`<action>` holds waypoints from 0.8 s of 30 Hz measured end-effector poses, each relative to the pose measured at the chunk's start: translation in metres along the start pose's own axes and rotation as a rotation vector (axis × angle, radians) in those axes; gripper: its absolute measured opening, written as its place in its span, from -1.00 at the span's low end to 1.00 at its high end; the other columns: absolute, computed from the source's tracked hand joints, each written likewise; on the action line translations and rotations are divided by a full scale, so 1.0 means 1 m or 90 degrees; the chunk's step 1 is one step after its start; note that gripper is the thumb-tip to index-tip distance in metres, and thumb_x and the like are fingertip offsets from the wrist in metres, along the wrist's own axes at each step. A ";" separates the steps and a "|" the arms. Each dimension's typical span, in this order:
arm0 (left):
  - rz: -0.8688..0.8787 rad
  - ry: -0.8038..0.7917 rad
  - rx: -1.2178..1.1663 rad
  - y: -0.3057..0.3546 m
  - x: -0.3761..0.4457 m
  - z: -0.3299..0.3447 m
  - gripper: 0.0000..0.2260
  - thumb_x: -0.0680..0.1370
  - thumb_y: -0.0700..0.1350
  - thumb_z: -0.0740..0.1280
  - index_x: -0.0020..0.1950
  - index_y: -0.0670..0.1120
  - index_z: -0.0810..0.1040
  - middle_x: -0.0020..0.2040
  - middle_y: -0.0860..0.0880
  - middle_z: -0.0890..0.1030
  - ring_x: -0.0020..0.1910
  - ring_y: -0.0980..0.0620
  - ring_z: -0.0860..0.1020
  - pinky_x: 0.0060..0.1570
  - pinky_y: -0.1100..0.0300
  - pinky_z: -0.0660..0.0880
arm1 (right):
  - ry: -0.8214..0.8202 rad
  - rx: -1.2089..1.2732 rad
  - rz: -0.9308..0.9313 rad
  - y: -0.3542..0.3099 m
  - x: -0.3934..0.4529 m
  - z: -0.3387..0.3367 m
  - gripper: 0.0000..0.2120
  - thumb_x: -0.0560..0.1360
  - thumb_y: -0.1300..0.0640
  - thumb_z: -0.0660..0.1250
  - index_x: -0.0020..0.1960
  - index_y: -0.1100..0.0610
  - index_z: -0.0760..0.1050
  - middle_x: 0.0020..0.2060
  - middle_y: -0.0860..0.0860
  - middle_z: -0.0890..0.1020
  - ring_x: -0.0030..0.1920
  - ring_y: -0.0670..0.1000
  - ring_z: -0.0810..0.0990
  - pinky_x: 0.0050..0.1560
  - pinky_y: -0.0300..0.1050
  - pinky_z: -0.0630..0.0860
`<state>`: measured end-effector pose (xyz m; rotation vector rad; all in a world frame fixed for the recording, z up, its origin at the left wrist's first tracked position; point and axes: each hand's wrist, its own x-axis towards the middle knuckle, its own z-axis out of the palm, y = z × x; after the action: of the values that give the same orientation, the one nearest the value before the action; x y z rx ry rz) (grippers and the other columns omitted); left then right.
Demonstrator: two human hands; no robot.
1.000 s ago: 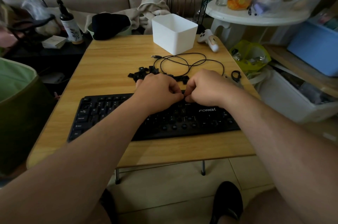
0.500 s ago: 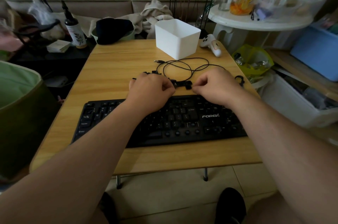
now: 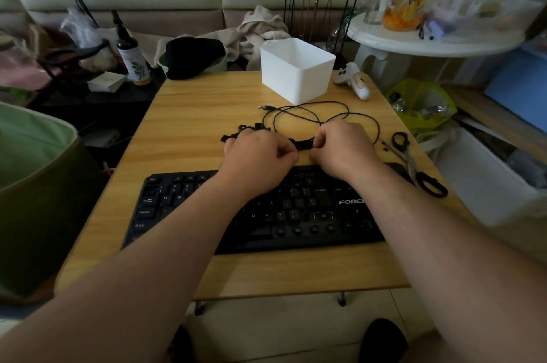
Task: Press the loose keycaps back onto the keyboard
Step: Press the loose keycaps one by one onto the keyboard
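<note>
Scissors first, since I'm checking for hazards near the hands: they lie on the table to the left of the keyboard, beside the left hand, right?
Not quite. The head view shows the scissors lying on the table at the right end of the keyboard, nearer the right hand, not the left.

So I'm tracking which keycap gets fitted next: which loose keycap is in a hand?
The long bar-shaped keycap, pinched by the right hand. The small square keycaps lie on the table beyond the left hand.
</note>
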<state>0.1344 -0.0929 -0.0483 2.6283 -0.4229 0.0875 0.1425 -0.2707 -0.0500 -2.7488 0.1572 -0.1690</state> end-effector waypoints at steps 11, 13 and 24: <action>0.066 0.166 -0.300 0.013 -0.009 -0.007 -0.77 0.53 0.04 0.50 0.16 0.26 0.64 -0.08 0.28 0.67 -0.03 0.20 0.59 0.02 0.10 0.58 | -0.248 0.810 0.137 -0.008 -0.014 -0.038 -0.85 0.57 0.23 0.41 -0.13 0.04 0.62 -0.32 0.03 0.63 -0.38 -0.05 0.48 -0.35 -0.18 0.27; 0.076 0.177 -0.296 0.014 -0.011 -0.007 -0.77 0.53 0.04 0.50 0.17 0.27 0.65 -0.07 0.29 0.67 -0.02 0.20 0.59 -0.02 0.16 0.58 | -0.261 0.828 0.146 -0.005 -0.015 -0.040 -0.86 0.57 0.23 0.41 -0.13 0.04 0.63 -0.30 0.05 0.64 -0.38 -0.04 0.50 -0.34 -0.17 0.29; 0.087 0.188 -0.325 0.021 -0.019 -0.002 -0.75 0.50 0.03 0.54 0.11 0.27 0.60 -0.07 0.27 0.67 0.02 0.23 0.59 -0.10 0.41 0.45 | -0.266 0.809 0.139 0.004 -0.023 -0.044 -0.90 0.58 0.19 0.39 -0.08 0.05 0.63 -0.29 0.05 0.66 -0.36 -0.04 0.52 -0.33 -0.17 0.33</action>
<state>0.1097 -0.1045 -0.0394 2.0437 -0.4504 0.3581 0.1130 -0.2879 -0.0132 -1.4388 0.1536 0.2815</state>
